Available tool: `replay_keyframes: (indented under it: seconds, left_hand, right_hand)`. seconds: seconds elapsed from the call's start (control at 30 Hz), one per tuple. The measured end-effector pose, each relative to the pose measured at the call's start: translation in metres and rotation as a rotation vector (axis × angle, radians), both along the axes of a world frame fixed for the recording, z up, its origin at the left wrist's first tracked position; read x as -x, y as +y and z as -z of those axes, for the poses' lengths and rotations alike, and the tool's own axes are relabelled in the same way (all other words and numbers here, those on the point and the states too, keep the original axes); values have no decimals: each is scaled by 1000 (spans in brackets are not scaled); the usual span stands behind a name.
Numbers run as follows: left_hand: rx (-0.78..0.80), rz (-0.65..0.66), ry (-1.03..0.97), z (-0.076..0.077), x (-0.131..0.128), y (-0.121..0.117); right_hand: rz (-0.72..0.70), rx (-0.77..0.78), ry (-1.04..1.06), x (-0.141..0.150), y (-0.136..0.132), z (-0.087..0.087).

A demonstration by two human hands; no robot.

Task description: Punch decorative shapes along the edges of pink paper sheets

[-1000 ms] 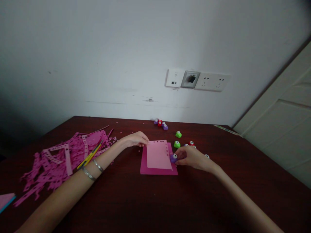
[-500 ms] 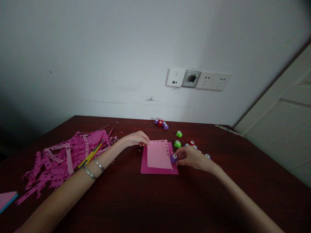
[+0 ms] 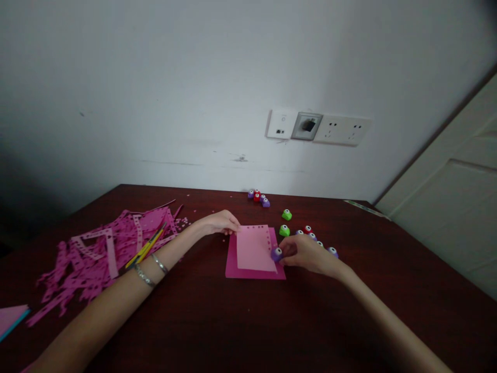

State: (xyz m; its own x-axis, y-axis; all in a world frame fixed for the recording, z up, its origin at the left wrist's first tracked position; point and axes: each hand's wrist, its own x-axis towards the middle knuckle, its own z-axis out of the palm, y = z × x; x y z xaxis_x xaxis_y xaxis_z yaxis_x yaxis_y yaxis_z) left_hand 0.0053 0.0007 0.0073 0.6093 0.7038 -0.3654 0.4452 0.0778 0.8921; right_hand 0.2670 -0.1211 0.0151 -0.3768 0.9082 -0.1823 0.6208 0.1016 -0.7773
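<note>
A light pink sheet of paper [image 3: 254,253] lies over darker pink paper [image 3: 244,274], with small punched holes along its top and right edges. My left hand [image 3: 223,223] pinches the light sheet at its top left corner. In my right hand [image 3: 301,251] is a small purple craft punch [image 3: 277,254], gripped between thumb and fingers at the sheet's right edge, below the row of holes. Whether the paper sits inside the punch's slot I cannot tell.
Pink paper scraps [image 3: 112,248] with yellow-handled tools [image 3: 146,247] on them cover the left. Green punches [image 3: 284,230], a red punch [image 3: 307,229] and purple punches [image 3: 333,251] stand at the right, more [image 3: 257,197] near the wall. Folded paper [image 3: 11,318] lies front left.
My right hand has shifted the purple punch very slightly left and down along the sheet's edge. My left hand keeps its pinch on the corner. The camera view has drifted a little.
</note>
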Motion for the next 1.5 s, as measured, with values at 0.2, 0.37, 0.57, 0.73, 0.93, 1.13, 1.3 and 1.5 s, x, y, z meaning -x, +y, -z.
replay_keyframes:
  seconds: [0.2,0.37,0.57,0.73,0.93,1.13,1.3,1.5]
  left_hand:
    - [-48,5,10,-1,-2,-3]
    - [-155,19,20,4,-6,-6]
    - [-288,18,138,10,-13,-10]
    - [-460,2,297,17,-20,-13]
    - [-735,-29,389,18,-20,-16]
    - [-742,-8,464,15,-22,-21]
    - [-719,-2,401,8,-27,-26]
    - [-628,102,240,-6,-36,-37]
  right_hand:
    - [-14,-38,-55,4,-2,0]
    - [-32,-89,-94,9,-4,-4]
    - [-36,-108,-119,9,-3,2]
    - [-37,-116,-128,8,-3,1]
    - [-37,-121,-115,8,-3,2]
    - [-35,-120,-105,6,-3,-1]
    - [86,16,-70,4,-2,-3]
    - [173,265,-47,10,-2,0]
